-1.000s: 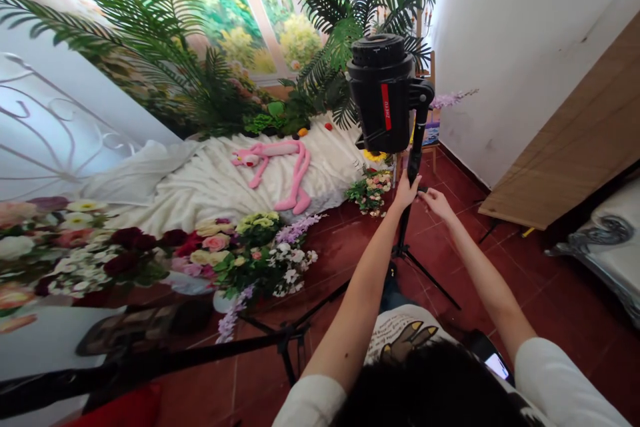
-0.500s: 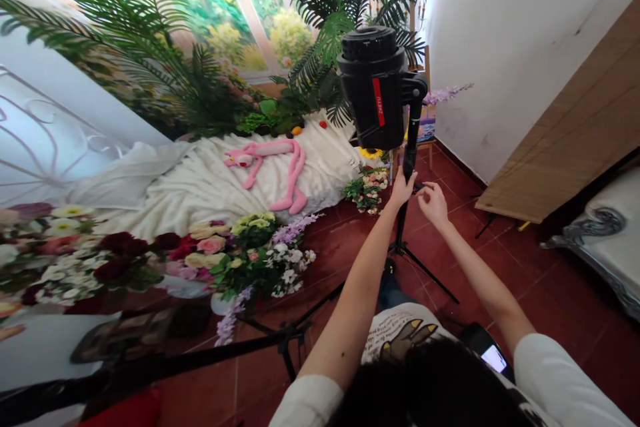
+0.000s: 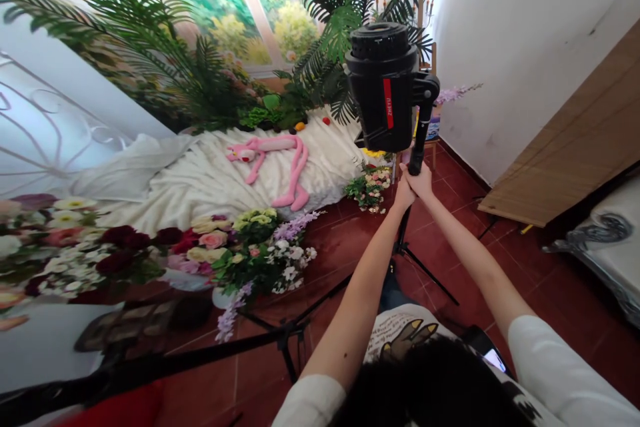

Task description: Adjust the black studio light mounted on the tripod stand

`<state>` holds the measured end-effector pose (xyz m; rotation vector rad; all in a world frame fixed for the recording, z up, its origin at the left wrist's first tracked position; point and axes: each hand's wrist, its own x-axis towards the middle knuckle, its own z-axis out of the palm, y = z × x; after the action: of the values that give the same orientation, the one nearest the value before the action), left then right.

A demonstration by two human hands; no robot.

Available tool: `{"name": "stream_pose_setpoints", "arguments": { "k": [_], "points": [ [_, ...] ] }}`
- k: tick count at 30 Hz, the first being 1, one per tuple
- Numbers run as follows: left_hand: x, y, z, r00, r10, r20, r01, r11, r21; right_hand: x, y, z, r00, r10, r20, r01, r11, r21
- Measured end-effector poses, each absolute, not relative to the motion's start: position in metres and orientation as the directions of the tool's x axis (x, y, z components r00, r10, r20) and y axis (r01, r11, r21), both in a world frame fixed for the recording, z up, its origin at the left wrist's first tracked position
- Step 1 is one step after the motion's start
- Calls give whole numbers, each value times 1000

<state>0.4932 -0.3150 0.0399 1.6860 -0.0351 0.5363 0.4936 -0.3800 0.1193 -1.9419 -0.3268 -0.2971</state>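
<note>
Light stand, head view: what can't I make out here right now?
All in the head view:
- Left hand and right hand: finger placement, hidden where they overlap at the light stand.
- Lamp: underside, turned away.
- Lit screen: content, too small.
- Black pole: far end, cut off by left edge.

Red tiled floor (image 3: 450,247), white wall (image 3: 500,27), bright garden-scene window backdrop (image 3: 240,7), wooden panel (image 3: 565,140), silver-trimmed white furniture (image 3: 610,233)

A lone head-worn view from above the hair (image 3: 430,383), forward and down along both arms (image 3: 350,293) toward the hands (image 3: 419,181).
</note>
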Motion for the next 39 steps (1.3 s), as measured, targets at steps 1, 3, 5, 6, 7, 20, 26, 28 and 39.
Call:
{"name": "stream_pose_setpoints", "arguments": {
  "k": [1, 3, 5, 6, 7, 20, 26, 28, 39],
  "points": [
    [493, -315, 40, 888, 268, 374, -326, -209, 922, 497, -379, 119, 924, 106, 367, 380, -337, -861],
    [492, -314, 44, 880, 258, 400, -344, -235, 909, 505, -380, 121, 907, 183, 380, 415, -236, -879],
    [491, -314, 49, 872, 257, 416, -353, -257, 900, 511, -381, 127, 884, 276, 377, 422, -127, -898],
    [490, -314, 52, 871, 257, 419, -353, -267, 897, 513, -381, 130, 873, 309, 376, 420, -89, -903],
    [488, -314, 54, 869, 259, 421, -351, -275, 895, 514, -382, 134, 866, 328, 378, 421, -67, -905],
    [468, -318, 53, 913, 229, 337, -282, -240, 929, 523, -367, 184, 822, 180, 540, 546, 18, -837],
    [468, -317, 55, 914, 198, 355, -312, -217, 925, 522, -366, 212, 784, 245, 570, 592, -23, -805],
    [469, -319, 55, 908, 220, 357, -311, -218, 925, 519, -365, 217, 785, 266, 560, 588, -33, -808],
    [475, -326, 50, 854, 375, 360, -271, -270, 924, 500, -409, 216, 778, 315, 543, 612, -190, -767]
  ]
}}
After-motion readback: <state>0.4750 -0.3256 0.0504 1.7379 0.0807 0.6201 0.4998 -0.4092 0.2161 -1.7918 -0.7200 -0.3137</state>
